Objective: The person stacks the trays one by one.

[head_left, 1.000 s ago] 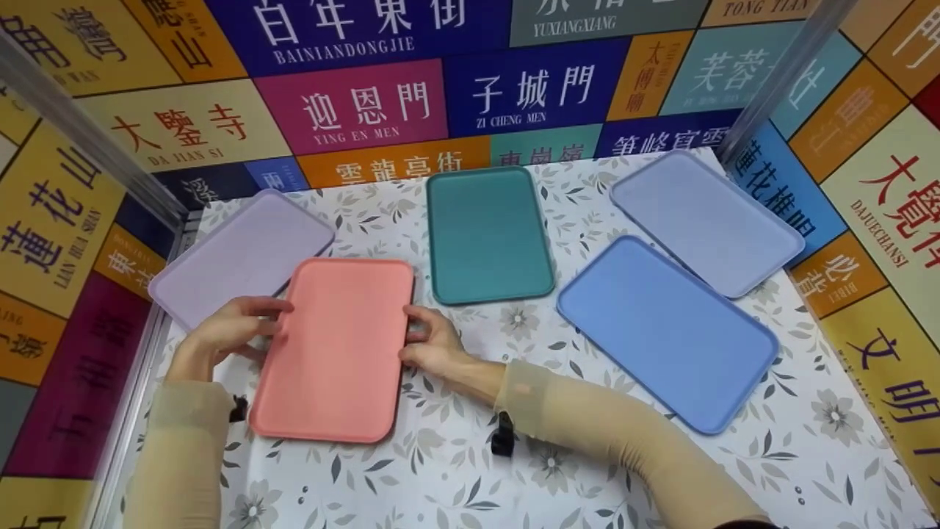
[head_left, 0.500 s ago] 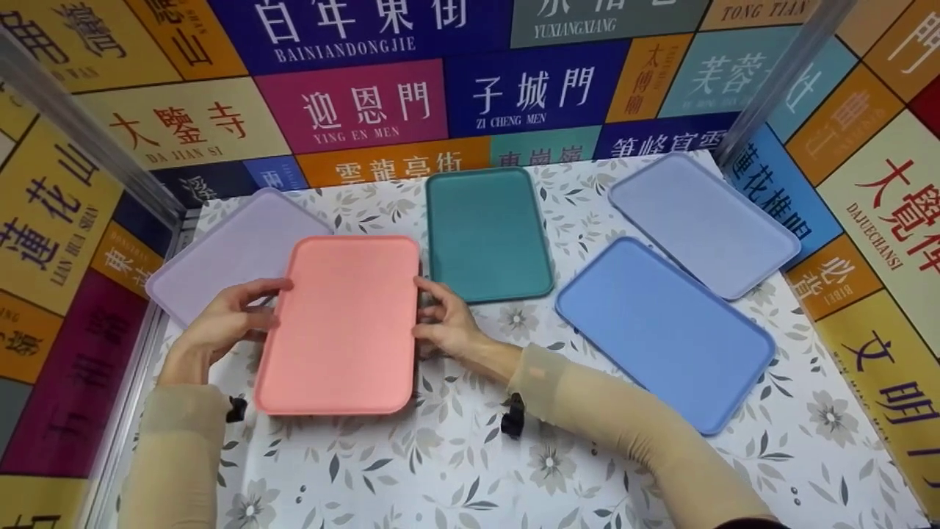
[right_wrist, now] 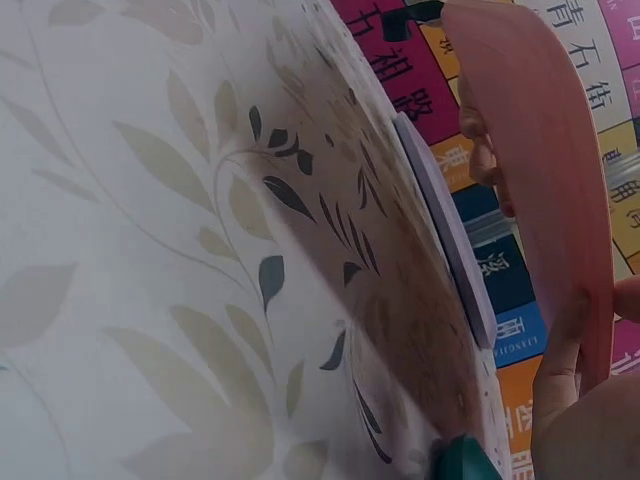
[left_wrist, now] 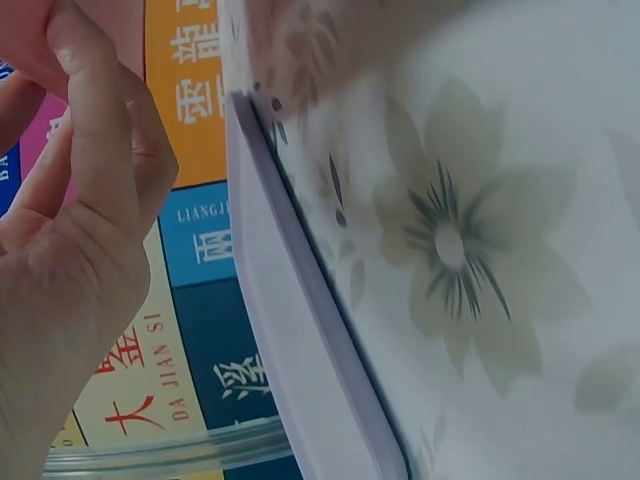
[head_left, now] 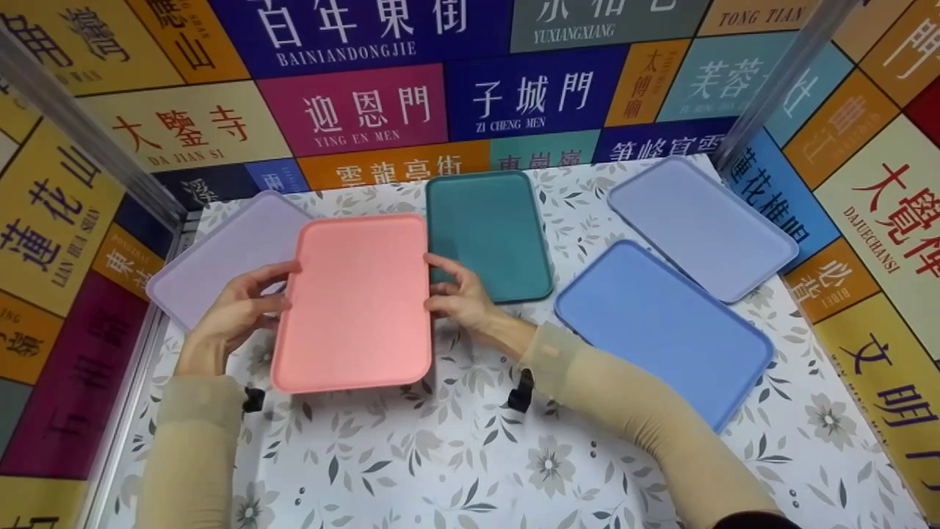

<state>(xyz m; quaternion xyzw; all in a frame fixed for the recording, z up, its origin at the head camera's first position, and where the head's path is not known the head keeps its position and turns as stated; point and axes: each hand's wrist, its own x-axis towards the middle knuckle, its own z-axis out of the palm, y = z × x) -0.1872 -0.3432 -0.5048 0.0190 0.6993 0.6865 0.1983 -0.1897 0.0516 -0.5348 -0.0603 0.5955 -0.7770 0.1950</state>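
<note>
The left hand [head_left: 246, 305] pinches one long edge of a coral-pink, round-cornered rectangular tray [head_left: 356, 305], plastic by its look, and the right hand [head_left: 463, 294] pinches the opposite edge. The tray is held above the white, flower-patterned table [head_left: 411, 455], apart from it, its shadow falling there. The step in hand looks like a two-handed carry; the next move probably calls for both hands travelling together, clear of the flat, dark-green rectangular tray [head_left: 496, 235] just beyond the right fingers.

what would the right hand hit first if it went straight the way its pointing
The right hand would meet the pink tray its fingers grip. Beyond that, perhaps the lilac tray at left, though depth is hard to judge.
</note>
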